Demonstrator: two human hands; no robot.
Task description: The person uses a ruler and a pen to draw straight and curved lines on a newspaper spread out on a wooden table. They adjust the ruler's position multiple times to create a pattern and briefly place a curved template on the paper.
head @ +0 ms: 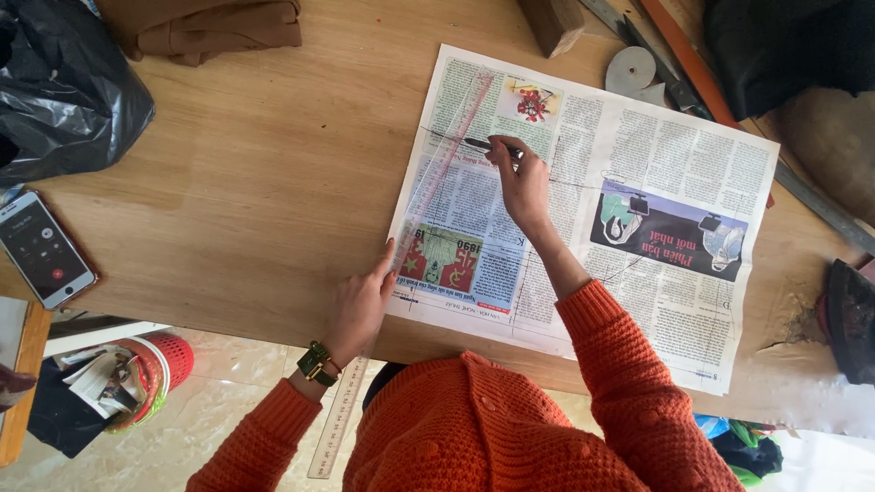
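A spread newspaper sheet [638, 155] lies on the wooden table [264, 173]. A long clear ruler [447, 164] rests slanted across its left part. My right hand [521, 187] holds a dark pen [485, 144] with its tip against the paper beside the ruler's upper part. My left hand [360, 305], with a wristwatch [316, 363], presses its fingertips on the sheet's near left edge by the ruler's lower end. Both arms wear orange knitted sleeves.
A phone [41, 248] and a black plastic bag [64, 91] lie at the left, brown cloth [214, 27] at the top. A wood block [553, 23], a grey disc [631, 69] and long metal tools [679, 64] sit at the far right. A red basket [150, 369] stands below on the floor.
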